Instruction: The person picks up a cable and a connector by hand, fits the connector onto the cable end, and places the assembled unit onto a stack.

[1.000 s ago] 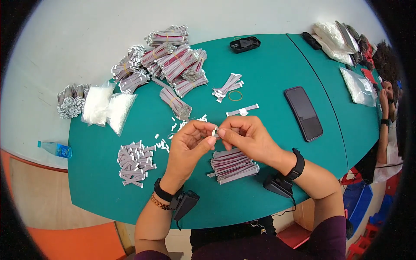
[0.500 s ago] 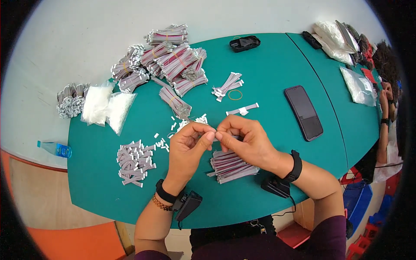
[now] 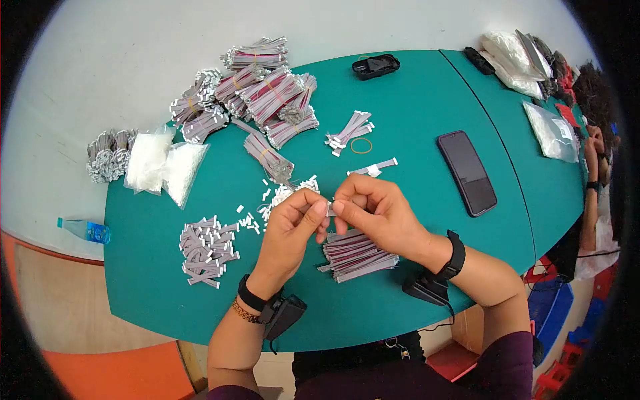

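Thumb and fingertips of my left hand (image 3: 291,223) and my right hand (image 3: 373,208) meet over the table, both closed in a pinch. Between them shows the small whitish end of a ribbon cable (image 3: 330,209); my fingers hide most of it. Loose white connectors (image 3: 283,193) lie just beyond my left hand. Below my right hand rests a stack of grey and dark red ribbon cables (image 3: 360,257). A heap of short grey ribbon cables with white ends (image 3: 208,250) spreads out left of my left hand.
Rubber-banded cable bundles (image 3: 273,93) are piled at the far left, near bags of white parts (image 3: 150,160). A few cables (image 3: 350,132) and a rubber band (image 3: 361,145) lie beyond my hands. Rightward are a phone (image 3: 467,173) and another person's hands (image 3: 593,141).
Both hands stay close together, with my left hand shifted slightly down and its fingers less curled. A small whitish piece now shows between the fingertips.
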Demonstrator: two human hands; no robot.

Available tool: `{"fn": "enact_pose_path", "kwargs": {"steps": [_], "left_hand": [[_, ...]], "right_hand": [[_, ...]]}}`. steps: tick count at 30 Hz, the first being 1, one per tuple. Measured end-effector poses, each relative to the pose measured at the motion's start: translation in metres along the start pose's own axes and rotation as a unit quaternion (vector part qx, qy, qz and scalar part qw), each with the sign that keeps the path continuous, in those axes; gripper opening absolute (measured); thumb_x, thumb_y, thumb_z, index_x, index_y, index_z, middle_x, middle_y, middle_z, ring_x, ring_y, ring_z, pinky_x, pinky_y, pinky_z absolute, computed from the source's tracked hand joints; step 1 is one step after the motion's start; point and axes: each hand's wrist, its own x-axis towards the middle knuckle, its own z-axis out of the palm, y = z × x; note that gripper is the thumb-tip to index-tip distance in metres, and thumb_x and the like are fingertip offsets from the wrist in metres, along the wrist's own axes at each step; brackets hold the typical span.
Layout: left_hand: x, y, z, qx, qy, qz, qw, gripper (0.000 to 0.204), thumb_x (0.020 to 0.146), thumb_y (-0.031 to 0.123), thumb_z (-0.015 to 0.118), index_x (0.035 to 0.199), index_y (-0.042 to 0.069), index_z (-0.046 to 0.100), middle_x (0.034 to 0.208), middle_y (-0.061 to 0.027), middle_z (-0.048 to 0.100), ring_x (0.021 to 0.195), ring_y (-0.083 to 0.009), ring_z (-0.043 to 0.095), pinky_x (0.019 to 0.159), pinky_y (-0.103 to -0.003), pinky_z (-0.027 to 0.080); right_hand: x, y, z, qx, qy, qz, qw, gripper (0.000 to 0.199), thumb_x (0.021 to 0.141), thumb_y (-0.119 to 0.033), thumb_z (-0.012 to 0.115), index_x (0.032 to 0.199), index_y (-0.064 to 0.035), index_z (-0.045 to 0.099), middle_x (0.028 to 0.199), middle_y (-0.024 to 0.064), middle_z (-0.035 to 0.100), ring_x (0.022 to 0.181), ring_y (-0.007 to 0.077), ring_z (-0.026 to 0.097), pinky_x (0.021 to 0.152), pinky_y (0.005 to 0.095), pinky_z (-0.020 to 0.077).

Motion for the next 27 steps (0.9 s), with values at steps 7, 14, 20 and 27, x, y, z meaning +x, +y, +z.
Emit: {"fn": "enact_pose_path", "kwargs": {"steps": [7,14,20,27], "left_hand": [[-0.003,0.004,0.004,-0.06,-0.006,-0.036,0.998,0.018,0.091,0.023,0.051,0.081,0.009,0.05,0.068,0.003,0.049,0.059,-0.0058,0.048,0.054,-0.019,0.035],[-0.004,0.01,0.005,-0.085,-0.014,-0.055,0.995,0.017,0.092,0.021,0.051,0.081,0.008,0.052,0.068,0.0034,0.047,0.06,-0.0043,0.042,0.055,-0.019,0.032],[-0.004,0.008,0.004,-0.074,-0.016,-0.054,0.996,0.019,0.091,0.026,0.051,0.08,0.01,0.05,0.067,0.0039,0.048,0.058,-0.0049,0.047,0.053,-0.018,0.034],[-0.004,0.009,0.004,-0.066,-0.02,-0.051,0.996,0.02,0.091,0.026,0.051,0.08,0.01,0.05,0.067,0.0041,0.048,0.059,-0.0043,0.046,0.054,-0.018,0.034]], "right_hand": [[0.001,-0.008,-0.004,0.074,-0.055,0.112,0.989,0.01,0.089,-0.012,0.05,0.083,-0.0037,0.049,0.067,0.0049,0.06,0.057,0.0053,0.052,0.049,0.0186,0.0388],[0.001,-0.006,-0.003,0.048,-0.074,0.084,0.993,0.01,0.089,-0.011,0.049,0.081,-0.0037,0.049,0.066,0.0053,0.06,0.057,0.0063,0.054,0.052,0.0183,0.0419],[0.001,-0.006,-0.003,0.036,-0.073,0.082,0.993,0.011,0.089,-0.011,0.05,0.081,-0.0034,0.049,0.065,0.0046,0.06,0.056,0.0059,0.055,0.052,0.0182,0.0422],[0.001,-0.009,-0.002,0.037,-0.072,0.086,0.993,0.01,0.089,-0.01,0.05,0.081,-0.0032,0.049,0.065,0.0038,0.06,0.056,0.0053,0.055,0.051,0.0173,0.0415]]}}
